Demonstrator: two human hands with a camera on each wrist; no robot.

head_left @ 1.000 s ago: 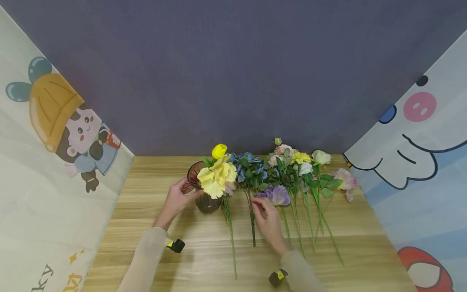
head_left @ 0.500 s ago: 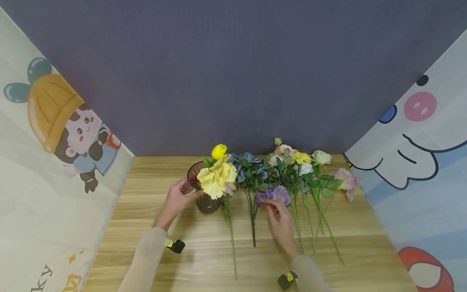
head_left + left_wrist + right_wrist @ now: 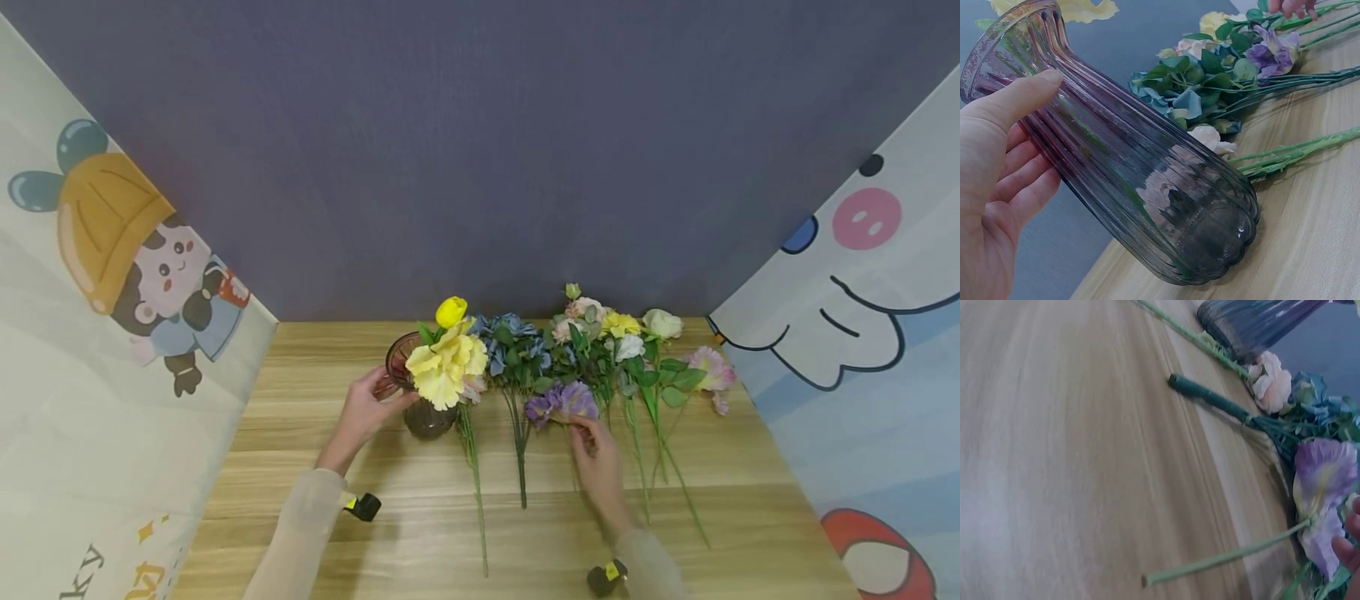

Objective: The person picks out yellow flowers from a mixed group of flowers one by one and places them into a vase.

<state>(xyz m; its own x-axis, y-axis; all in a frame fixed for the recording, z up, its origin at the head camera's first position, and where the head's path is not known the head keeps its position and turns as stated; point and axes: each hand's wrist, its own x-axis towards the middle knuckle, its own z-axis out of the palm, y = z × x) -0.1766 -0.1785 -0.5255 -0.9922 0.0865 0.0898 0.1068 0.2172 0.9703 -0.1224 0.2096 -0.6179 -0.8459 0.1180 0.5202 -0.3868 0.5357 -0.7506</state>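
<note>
My left hand [image 3: 367, 410] grips a ribbed, translucent purple-grey glass vase [image 3: 1141, 169] near its flared rim, thumb in front and fingers behind. The vase is tilted. It holds a large pale yellow flower [image 3: 446, 367] and a bright yellow tulip [image 3: 451, 312], whose stems show through the glass. My right hand [image 3: 597, 467] hovers at the purple flower [image 3: 573, 402], fingertips close to its lower petals. In the right wrist view the fingers [image 3: 1346, 550] appear at the right edge, beside the petals. The purple flower's green stem [image 3: 1229, 554] runs free of them.
Blue flowers [image 3: 513, 333] with dark green stems lie beside the vase, near a pale pink flower [image 3: 1271, 382]. To the right lie a white rose [image 3: 662, 323], a yellow bloom [image 3: 619, 323] and a pink-purple flower [image 3: 708, 368]. A dark wall [image 3: 480, 167] stands behind the wooden table [image 3: 420, 533].
My right hand has moved right, from the blue flowers' stems along the purple flower to its lower right petals. The left hand and vase have stayed in place.
</note>
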